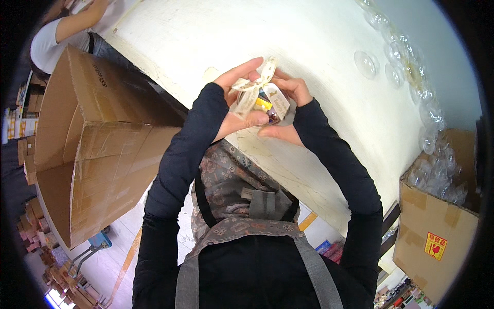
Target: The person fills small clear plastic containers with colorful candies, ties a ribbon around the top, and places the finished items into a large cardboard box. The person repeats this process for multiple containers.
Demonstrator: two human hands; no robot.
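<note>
A: How'd this clear container [267, 109] handle for us? It's held up near the edge of our white table [319, 62].

B: Probably light, slick, kinda crackable, so we'd cup its sides, not yank the ribbon [251, 97]. Our left hand [230, 122] and right hand [297, 91] have fingers curled round it, left thumb pressing; can't tell if the right thumb touches.

A: And around us?

B: Clear shells [395, 53] far right, big cardboard box [116, 170] left.

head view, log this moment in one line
left hand: holds ribboned clear container; right hand: holds its right side; clear domes: on white table
</note>
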